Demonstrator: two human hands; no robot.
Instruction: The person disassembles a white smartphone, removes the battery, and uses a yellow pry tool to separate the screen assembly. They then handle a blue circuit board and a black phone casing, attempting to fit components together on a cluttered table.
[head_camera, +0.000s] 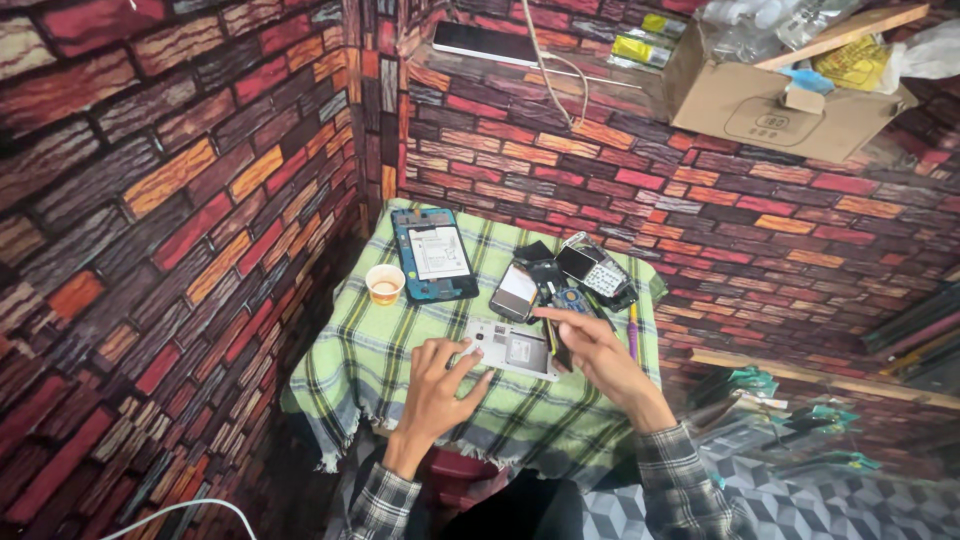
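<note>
Checked green cloth (400, 350) covered the small table, a blue-framed opened phone (434, 255) lying at ten o'clock. At centre lay a silver phone body (508, 348), likely light, stiff and fragile, best gripped by its edges. The left hand (440, 385) pressed it flat, fingers spread; the right hand (590, 350) pinched a thin tool (553, 343) at its three o'clock edge.

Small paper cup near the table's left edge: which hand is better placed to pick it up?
Left. The left hand rests on the opened white phone, on the paper cup's side. The right hand would probably have to cross over it.
</note>
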